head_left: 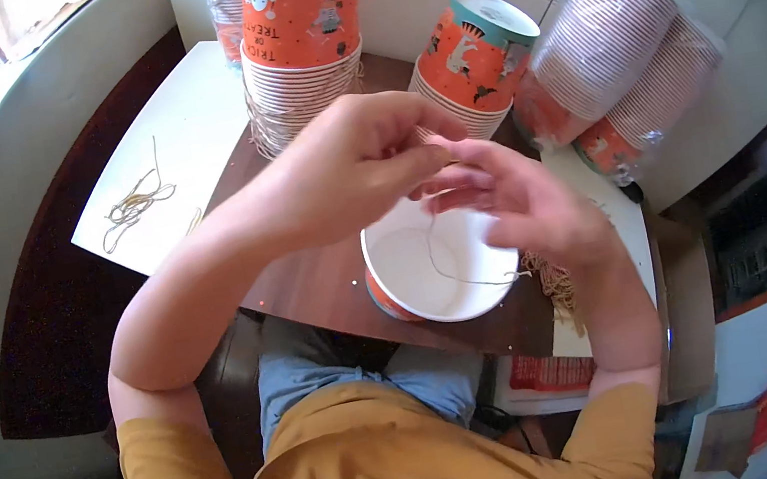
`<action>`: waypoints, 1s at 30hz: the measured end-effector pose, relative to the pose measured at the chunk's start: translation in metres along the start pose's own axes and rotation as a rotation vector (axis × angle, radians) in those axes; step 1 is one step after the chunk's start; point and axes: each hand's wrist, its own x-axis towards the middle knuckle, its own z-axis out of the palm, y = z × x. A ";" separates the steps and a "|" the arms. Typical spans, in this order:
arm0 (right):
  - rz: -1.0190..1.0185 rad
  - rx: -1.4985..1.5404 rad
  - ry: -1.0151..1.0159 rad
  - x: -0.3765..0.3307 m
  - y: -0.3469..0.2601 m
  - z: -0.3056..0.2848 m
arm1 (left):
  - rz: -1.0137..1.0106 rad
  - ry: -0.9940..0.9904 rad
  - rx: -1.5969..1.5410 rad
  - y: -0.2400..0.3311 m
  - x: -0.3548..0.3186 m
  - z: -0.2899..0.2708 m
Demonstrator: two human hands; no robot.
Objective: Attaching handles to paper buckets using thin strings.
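A paper bucket [379, 276] with a white inside and an orange and teal outside stands before me, its mouth tilted toward me. A thin cord [434, 249] runs down inside it and comes out by the right rim, where a short end shows. Above the mouth, my left hand [379, 154] is closed, thumb and fingers pinching the cord's upper part. My right hand [534, 199] meets those fingertips from the right, its thumb held away from its curled fingers. Blur and overlap hide whether the right fingers grip the cord.
A tall stack of paper buckets [300, 76] stands behind my left hand, a shorter stack [466, 63] to its right. Plastic-wrapped bucket stacks [608, 34] lean at the far right. Loose cords [134, 205] lie on the white left surface; a cord bundle [553, 282] lies beside the bucket.
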 end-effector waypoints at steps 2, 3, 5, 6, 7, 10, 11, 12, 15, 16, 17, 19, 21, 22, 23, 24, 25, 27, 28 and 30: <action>0.109 0.110 0.009 0.015 0.005 0.010 | -0.036 -0.037 0.090 0.004 0.007 0.006; 0.105 0.112 0.008 0.014 0.002 0.010 | -0.041 -0.030 0.038 0.002 0.007 0.004; 0.161 -0.132 0.182 0.009 -0.006 0.007 | -0.064 0.049 -0.024 -0.006 0.003 -0.001; 0.099 -0.139 0.240 0.003 -0.003 0.000 | -0.076 0.035 -0.027 -0.014 0.000 -0.007; 0.099 -0.087 0.225 -0.003 0.001 -0.013 | -0.088 0.023 -0.027 -0.018 -0.005 -0.012; 0.066 -0.012 0.232 -0.012 0.014 -0.034 | -0.181 0.000 -0.036 -0.023 -0.019 -0.017; 0.058 -0.087 0.263 -0.014 0.017 -0.037 | -0.253 0.008 -0.041 -0.026 -0.023 -0.018; 0.048 -0.162 0.285 -0.014 0.019 -0.039 | -0.301 0.008 -0.120 -0.029 -0.028 -0.020; 0.118 -0.693 0.287 -0.016 0.019 -0.032 | -0.289 0.013 -0.192 -0.039 -0.032 -0.016; 0.077 -1.037 0.273 -0.014 0.017 -0.027 | -0.312 0.006 -0.160 -0.036 -0.030 -0.013; -0.060 -1.045 0.327 -0.010 0.020 -0.018 | -0.317 0.005 -0.163 -0.035 -0.028 -0.009; -0.078 -0.806 0.249 0.001 0.010 0.001 | -0.224 -0.010 -0.167 -0.034 -0.025 -0.001; -0.031 -0.020 0.140 0.015 0.021 0.019 | -0.200 -0.041 -0.124 -0.038 -0.016 0.004; -0.051 0.132 0.097 0.023 0.031 0.027 | -0.164 0.009 -0.148 -0.044 -0.012 0.008; 0.030 0.133 0.115 0.024 0.025 0.029 | -0.130 0.059 -0.171 -0.048 -0.011 0.010; 0.115 0.137 0.127 0.027 0.021 0.029 | -0.132 0.049 -0.188 -0.045 -0.011 0.008; 0.173 0.139 0.120 0.026 0.023 0.021 | -0.204 0.021 -0.157 -0.036 -0.013 0.004; 0.088 -0.023 0.187 0.025 0.023 0.018 | -0.316 -0.009 -0.090 -0.026 -0.015 -0.003; 0.031 -0.110 0.282 0.025 0.043 0.013 | -0.322 -0.013 -0.091 -0.031 -0.017 -0.004; -0.047 -0.454 0.343 0.021 0.042 0.002 | -0.201 0.189 0.254 -0.044 -0.021 -0.005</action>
